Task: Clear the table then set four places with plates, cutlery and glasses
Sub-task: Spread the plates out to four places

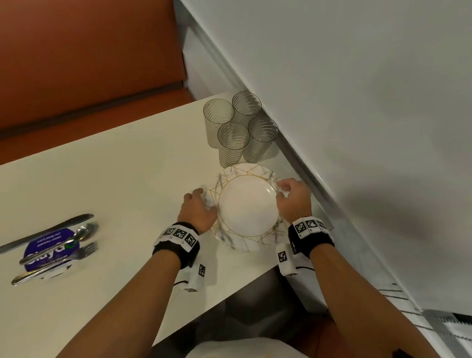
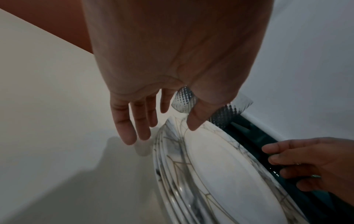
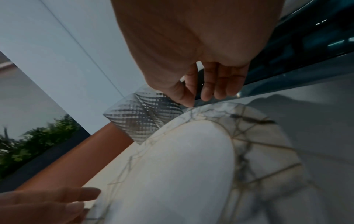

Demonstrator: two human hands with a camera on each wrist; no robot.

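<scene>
Both hands, left hand (image 1: 197,210) and right hand (image 1: 293,199), fingers loosely spread, gripping nothing yet, flanked the marble-patterned gold-lined plate stack (image 1: 245,203) at centre frame, likely to lift it.

The white table (image 1: 114,172) bears stacked plates (image 1: 245,206), four glasses (image 1: 240,127), and cutlery (image 1: 55,249) on a purple disc (image 1: 48,252)

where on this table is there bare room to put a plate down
Free: the wide bare tabletop between the cutlery on its purple disc and the plate stack, and the near strip by the left forearm. Crowded: the wall corner, where four glasses stand against the stack, both hands flanking its rim.
</scene>
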